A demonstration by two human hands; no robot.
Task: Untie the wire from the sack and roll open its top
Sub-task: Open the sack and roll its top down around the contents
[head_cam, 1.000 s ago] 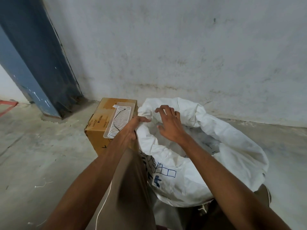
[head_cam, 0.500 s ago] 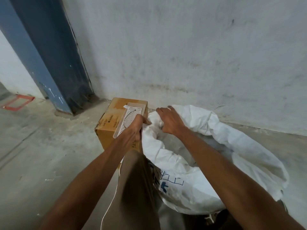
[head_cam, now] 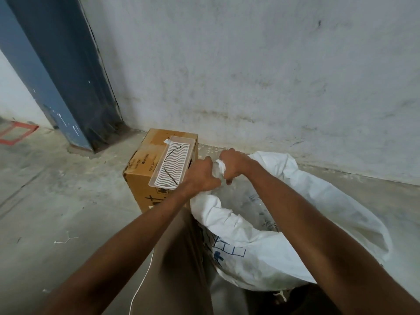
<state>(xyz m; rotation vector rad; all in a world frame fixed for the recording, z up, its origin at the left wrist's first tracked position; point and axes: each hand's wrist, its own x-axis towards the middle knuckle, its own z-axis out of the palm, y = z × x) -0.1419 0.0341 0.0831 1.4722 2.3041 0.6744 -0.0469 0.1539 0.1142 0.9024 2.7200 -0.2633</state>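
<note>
Now both hands, left hand (head_cam: 200,176) and right hand (head_cam: 234,164), clench the sack (head_cam: 284,251) rim beside the cardboard box (head_cam: 145,178); best roll outward evenly.

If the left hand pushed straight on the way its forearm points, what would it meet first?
Probably the clear tray on the cardboard box: the left hand, gripping the sack rim, sits beside its near corner. Depth is uncertain.

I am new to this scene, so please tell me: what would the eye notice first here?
Both hands, left hand and right hand, grip the bunched rim of the white sack at centre. Left of them, a cardboard box carries a clear tray with a black wire.
</note>
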